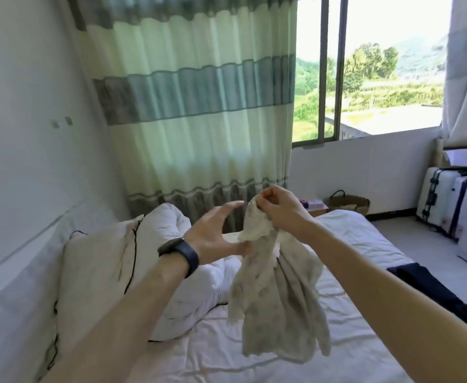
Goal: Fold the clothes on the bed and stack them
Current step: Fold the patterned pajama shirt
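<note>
Two forearms (392, 313) stretch over the bed (351, 244). Right hand (279, 208) pinches a beige garment (276, 299) by its top edge; it hangs below the pinch, long axis upright, hem pointing down. Left hand (215, 233), fingers spread, hovers just left of the cloth; dark clothes (425, 283) lie well to the right.

Both bare forearms reach forward. The left arm enters from seven o'clock with a dark band (179, 254) on its wrist. The left hand (215, 233) is spread, fingers pointing toward two o'clock, the blurred thumb perhaps brushing the pale garment (279, 299). The right arm enters from four o'clock, and the right hand (280, 211) pinches that garment's top edge.
</note>
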Tool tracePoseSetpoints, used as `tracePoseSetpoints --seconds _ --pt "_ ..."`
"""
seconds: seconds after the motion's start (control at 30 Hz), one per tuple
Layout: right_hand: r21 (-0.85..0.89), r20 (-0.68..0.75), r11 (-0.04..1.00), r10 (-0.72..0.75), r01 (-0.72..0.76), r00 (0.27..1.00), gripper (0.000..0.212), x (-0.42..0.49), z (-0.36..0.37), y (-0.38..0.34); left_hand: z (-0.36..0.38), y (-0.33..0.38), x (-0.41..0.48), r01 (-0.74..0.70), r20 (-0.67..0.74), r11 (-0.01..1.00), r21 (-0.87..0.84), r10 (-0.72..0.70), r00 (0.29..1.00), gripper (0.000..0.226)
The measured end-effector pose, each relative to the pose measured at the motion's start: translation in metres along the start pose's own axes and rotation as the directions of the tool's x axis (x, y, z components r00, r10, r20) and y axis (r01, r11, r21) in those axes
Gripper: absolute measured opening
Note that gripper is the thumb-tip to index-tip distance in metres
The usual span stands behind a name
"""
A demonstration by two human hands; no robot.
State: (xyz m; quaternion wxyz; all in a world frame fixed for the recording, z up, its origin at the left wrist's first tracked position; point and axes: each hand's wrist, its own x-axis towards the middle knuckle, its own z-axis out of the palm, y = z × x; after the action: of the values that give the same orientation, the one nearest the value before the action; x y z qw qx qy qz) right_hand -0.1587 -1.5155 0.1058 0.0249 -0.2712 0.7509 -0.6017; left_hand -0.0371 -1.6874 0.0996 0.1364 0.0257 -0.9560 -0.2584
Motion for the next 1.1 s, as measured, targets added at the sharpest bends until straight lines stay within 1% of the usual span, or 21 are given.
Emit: tracePoseSetpoints --seconds 0.03,0.1,0.13,0.2,0.23,0.3,0.33,0.37,0.4,0.43,0.5,0.53,0.6,0.63,0.7,0.77,0.87,0.93,0.97,1.03,1.1 --pt "-0.010 0.003 1.000 -0.009 0.009 1.000 0.007 0.002 0.000 -0.012 0.004 0.016 0.005 -0.026 -0.007 0.999 0.036 0.027 1.000 0.085" --pt "-0.005 -0.022 1.000 -0.013 0.013 1.000 0.005 0.003 -0.004 -0.029 0.001 0.036 0.013 -0.023 -0.115 0.991 0.131 0.038 0.993 0.052" --pt "0.024 -0.043 1.000 -0.004 0.005 0.999 0.005 0.000 -0.007 -0.034 -0.005 0.041 0.015 -0.019 -0.175 0.991 0.129 0.042 0.984 0.034" --pt "0.140 -0.080 0.990 0.026 -0.015 0.996 0.004 -0.014 -0.013 -0.035 -0.021 0.043 0.016 -0.033 -0.236 0.999 0.019 0.037 0.971 0.012" --pt "0.191 -0.087 0.981 0.029 -0.012 0.996 0.013 -0.024 -0.013 -0.034 -0.028 0.044 0.016 -0.033 -0.244 0.997 -0.070 0.015 0.970 0.008" --pt "0.175 -0.060 0.985 0.019 -0.008 0.998 0.048 -0.051 -0.006 -0.033 -0.038 0.050 0.017 -0.008 -0.206 0.960 -0.279 -0.052 0.977 0.013" --pt "0.079 -0.048 0.997 -0.005 0.009 0.999 0.066 -0.063 0.002 -0.029 -0.042 0.053 0.018 0.010 -0.172 0.937 -0.348 -0.075 0.982 0.017" --pt "-0.069 -0.035 0.997 -0.046 0.043 0.998 0.073 -0.074 0.010 -0.023 -0.045 0.054 0.019 0.021 -0.148 0.927 -0.375 -0.083 0.985 0.019" --pt "-0.242 -0.032 0.967 -0.087 0.077 0.996 0.068 -0.084 0.017 -0.012 -0.047 0.052 0.020 0.022 -0.141 0.931 -0.365 -0.079 0.987 0.022" --pt "-0.397 -0.044 0.914 -0.113 0.086 0.993 0.056 -0.091 0.020 0.000 -0.049 0.047 0.020 0.023 -0.151 0.943 -0.333 -0.078 0.985 0.025" --pt "-0.581 -0.111 0.813 -0.130 0.041 0.985 0.022 -0.101 0.014 0.019 -0.055 0.027 0.020 0.058 -0.202 0.955 -0.293 -0.121 0.972 0.025" --pt "-0.650 -0.137 0.760 -0.123 0.004 0.983 0.014 -0.103 0.006 0.028 -0.059 0.014 0.019 0.092 -0.225 0.946 -0.310 -0.167 0.960 0.026" --pt "-0.758 -0.116 0.651 -0.066 -0.045 0.991 0.018 -0.102 -0.011 0.037 -0.068 -0.014 0.015 0.162 -0.258 0.907 -0.389 -0.276 0.926 0.031" --pt "-0.773 -0.085 0.632 -0.015 -0.056 0.996 0.022 -0.098 -0.019 0.037 -0.072 -0.027 0.012 0.200 -0.262 0.878 -0.435 -0.336 0.905 0.033" --pt "-0.719 -0.014 0.693 0.067 -0.057 0.998 0.031 -0.090 -0.031 0.028 -0.077 -0.052 0.003 0.264 -0.244 0.815 -0.516 -0.435 0.867 0.034" --pt "-0.584 0.000 0.809 0.093 -0.076 0.996 0.025 -0.082 -0.035 0.014 -0.082 -0.072 -0.009 0.311 -0.185 0.784 -0.537 -0.469 0.863 0.027" --pt "-0.394 0.048 0.902 0.212 -0.177 0.976 0.021 -0.070 -0.028 0.000 -0.090 -0.091 -0.024 0.353 -0.145 0.801 -0.484 -0.471 0.870 0.022" --pt "-0.254 0.167 0.926 0.328 -0.280 0.930 0.035 -0.066 -0.022 0.000 -0.094 -0.097 -0.035 0.376 -0.142 0.795 -0.476 -0.492 0.859 0.024" --pt "-0.162 0.226 0.929 0.364 -0.334 0.903 0.042 -0.065 -0.018 0.003 -0.094 -0.100 -0.043 0.411 -0.103 0.746 -0.524 -0.534 0.839 0.024" --pt "0.057 0.290 0.903 0.394 -0.427 0.872 0.050 -0.061 -0.008 0.014 -0.092 -0.110 -0.058 0.487 0.077 0.556 -0.674 -0.603 0.794 0.024" --pt "0.206 0.304 0.846 0.423 -0.493 0.853 0.045 -0.053 0.006 0.023 -0.092 -0.123 -0.073 0.554 0.252 0.429 -0.714 -0.581 0.774 0.037"
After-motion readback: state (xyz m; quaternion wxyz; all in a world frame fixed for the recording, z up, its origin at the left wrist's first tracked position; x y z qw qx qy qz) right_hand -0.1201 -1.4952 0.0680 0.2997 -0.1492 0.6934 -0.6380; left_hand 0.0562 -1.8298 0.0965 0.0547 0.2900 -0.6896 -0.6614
